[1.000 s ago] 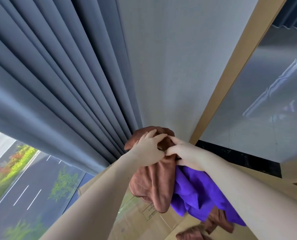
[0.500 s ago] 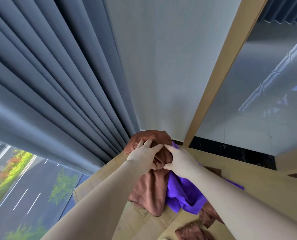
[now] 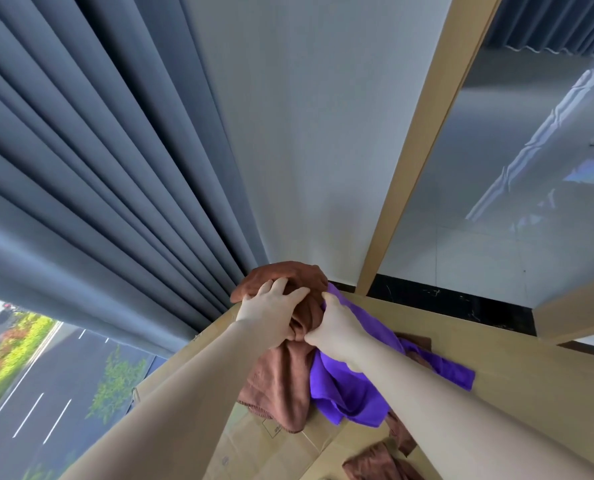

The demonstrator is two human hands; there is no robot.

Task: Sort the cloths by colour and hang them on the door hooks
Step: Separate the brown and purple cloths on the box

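Note:
A brown cloth point(image 3: 281, 382) hangs bunched at the top edge of the light wooden door point(image 3: 496, 358); whatever hook holds it is hidden under the fabric. My left hand point(image 3: 271, 311) lies over the top of the brown bunch with its fingers spread and curled into the fabric. My right hand point(image 3: 337, 327) pinches the brown cloth's folds just to the right of it. A purple cloth point(image 3: 351, 393) hangs beside the brown one, under my right wrist. More brown cloth point(image 3: 375, 462) shows lower down.
Grey curtains point(image 3: 98, 168) fall at the left against a white wall point(image 3: 306, 133). A wooden door frame point(image 3: 423, 133) runs up on the right, with glass point(image 3: 513, 202) beyond. Cardboard point(image 3: 271, 452) lies below the cloths. A window at lower left shows a road point(image 3: 39, 403).
Both hands have shifted slightly on the brown bunch, the left hand spreading over its top, the right hand pinching lower. The purple cloth now shows more to the right of my wrist.

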